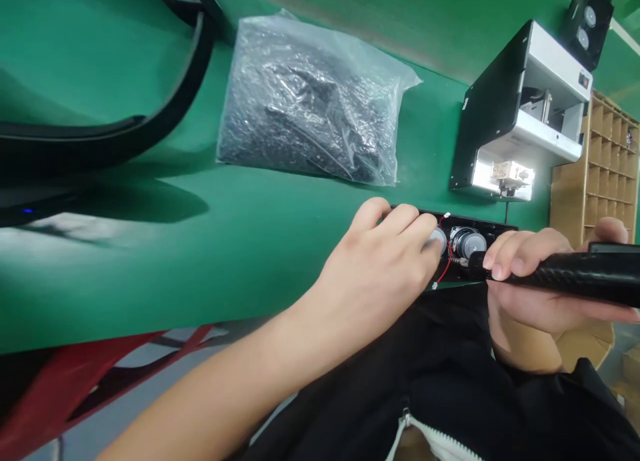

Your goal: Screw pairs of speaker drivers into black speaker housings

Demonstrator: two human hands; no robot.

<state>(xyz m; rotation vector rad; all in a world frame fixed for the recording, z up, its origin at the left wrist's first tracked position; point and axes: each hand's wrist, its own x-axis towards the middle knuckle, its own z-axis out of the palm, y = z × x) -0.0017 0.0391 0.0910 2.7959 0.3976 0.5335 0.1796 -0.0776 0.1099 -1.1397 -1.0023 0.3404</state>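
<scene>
Casing (494, 228) under left hand (383, 264) holds round parts (471, 245) and red wire (444, 271).

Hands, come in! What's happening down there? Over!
Right hand: fingers round black electric screwdriver, tip over speaker housing. Left hand: fingers curled over housing too. Maybe in the way: red wire near tip.

Green worktop under bright light
The glossy green surface (150, 267) reflects pale light at left; grey floor (145, 397) and red framework (60, 387) show lower left, a compartmented cardboard box (569, 197) at right.
</scene>
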